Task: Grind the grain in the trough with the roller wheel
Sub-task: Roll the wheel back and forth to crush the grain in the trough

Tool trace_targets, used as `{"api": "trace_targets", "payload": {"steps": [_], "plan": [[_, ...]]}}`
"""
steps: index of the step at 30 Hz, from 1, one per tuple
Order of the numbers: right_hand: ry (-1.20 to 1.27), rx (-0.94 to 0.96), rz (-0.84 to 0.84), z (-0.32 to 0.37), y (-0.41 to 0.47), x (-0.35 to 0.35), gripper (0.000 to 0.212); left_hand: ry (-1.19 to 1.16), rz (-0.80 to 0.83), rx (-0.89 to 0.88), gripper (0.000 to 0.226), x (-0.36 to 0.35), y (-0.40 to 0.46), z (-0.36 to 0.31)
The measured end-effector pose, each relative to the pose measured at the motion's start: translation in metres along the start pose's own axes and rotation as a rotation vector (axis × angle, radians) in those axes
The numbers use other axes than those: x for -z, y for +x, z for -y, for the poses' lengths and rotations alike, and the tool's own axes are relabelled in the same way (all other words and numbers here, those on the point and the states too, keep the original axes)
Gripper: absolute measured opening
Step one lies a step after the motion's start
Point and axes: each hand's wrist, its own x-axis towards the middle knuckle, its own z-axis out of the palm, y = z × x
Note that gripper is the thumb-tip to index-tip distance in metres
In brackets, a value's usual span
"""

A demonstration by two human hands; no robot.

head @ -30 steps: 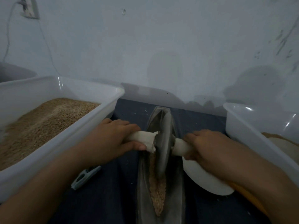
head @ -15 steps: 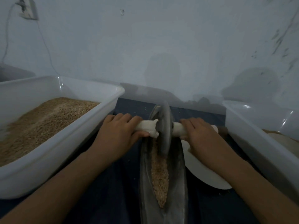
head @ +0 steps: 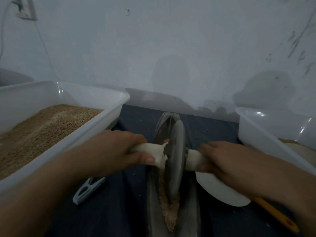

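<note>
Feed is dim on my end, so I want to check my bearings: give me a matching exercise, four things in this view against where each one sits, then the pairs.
Things:
1. roller wheel
2. clothespin
3. big tub of grain
4. orange handle

Places:
A. far left, beside the left forearm
B. standing in the trough, a hand on each handle end
C. on the dark cloth below the left hand
D. bottom right, past the white disc, below the right hand

Pairs: 1-B, 2-C, 3-A, 4-D
</note>
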Motion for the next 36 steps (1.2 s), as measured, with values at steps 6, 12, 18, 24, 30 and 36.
{"api": "trace_targets", "payload": {"steps": [6, 12, 18, 24, 30, 36], "plan": [[-0.058, -0.131, -0.225, -0.018, 0.031, -0.034, 0.039, 0.269, -0.426, 0.112, 0.054, -0.038, 0.020, -0.004], [-0.034, -0.065, -0.155, -0.014, 0.025, -0.023, 0.018, 0.159, -0.283, 0.027, 0.063, -0.022, 0.014, 0.003], [0.056, 0.056, 0.115, -0.002, -0.006, 0.013, 0.021, -0.128, 0.065, -0.084, 0.060, 0.010, -0.008, 0.002], [0.006, 0.001, -0.012, 0.000, -0.001, -0.001, 0.012, 0.041, -0.019, -0.042, 0.073, 0.001, -0.003, -0.002], [-0.055, -0.116, -0.212, -0.015, 0.030, -0.030, 0.031, 0.273, -0.447, 0.050, 0.064, -0.035, 0.017, -0.004], [-0.080, -0.030, -0.066, -0.006, 0.017, -0.013, 0.004, 0.139, -0.194, -0.061, 0.066, -0.014, 0.005, 0.005]]}}
